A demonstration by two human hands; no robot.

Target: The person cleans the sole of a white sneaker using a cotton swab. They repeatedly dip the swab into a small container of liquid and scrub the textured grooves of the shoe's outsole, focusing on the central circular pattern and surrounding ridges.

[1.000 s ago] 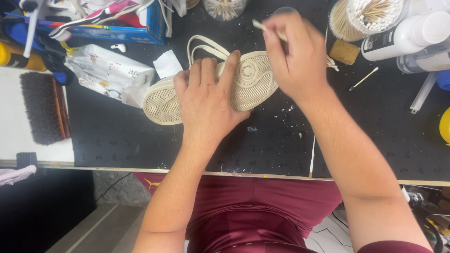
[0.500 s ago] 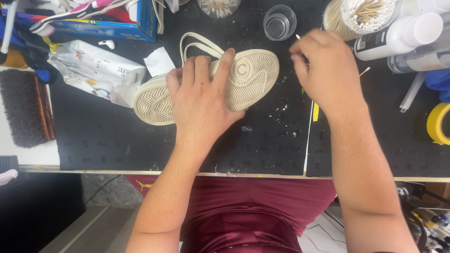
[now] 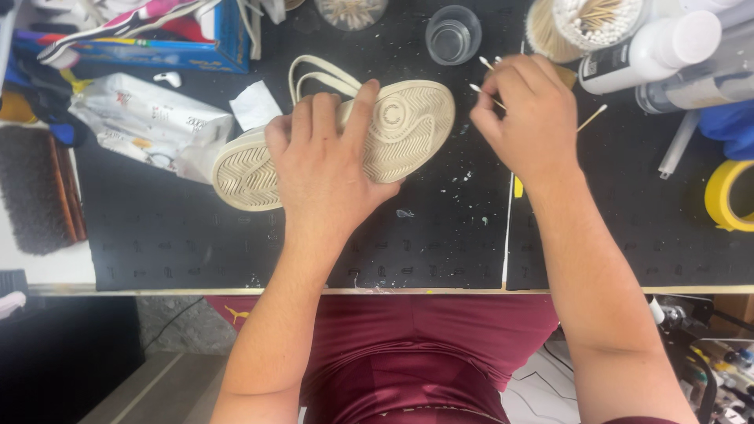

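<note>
Sneaker (image 3: 408,126) sole-up on the black mat (image 3: 196,235), toward the far edge of the surface, toe pointing right, laces (image 3: 314,72) looping out behind.

Head view, the only one. Left hand (image 3: 322,169) pressed flat across the middle of the sole, fingers (image 3: 357,106) spread wide, pinning rather than gripping. Right hand (image 3: 526,118) just off the toe, not touching the shoe, fingers pinched narrow around thin cotton swabs (image 3: 488,96), white tips poking out toward the sneaker. One loose swab (image 3: 591,118) lying on the mat just right of that hand.

Along the far edge: small clear glass (image 3: 453,33) behind the toe, tub of cotton swabs (image 3: 577,23) at the far right, white bottle (image 3: 652,49) beside it. Yellow tape roll (image 3: 726,196) at the right edge. Wipes pack (image 3: 149,124) left of the heel, dark brush (image 3: 35,188) at the left edge. White crumbs scattered on the mat near the toe.

For doing it well, by the look of things: keep the flat palm firm so the shoe does not rock, pick out a single swab, hold it short for control, work the tread grooves by the toe with light strokes, away from the pinning hand.
</note>
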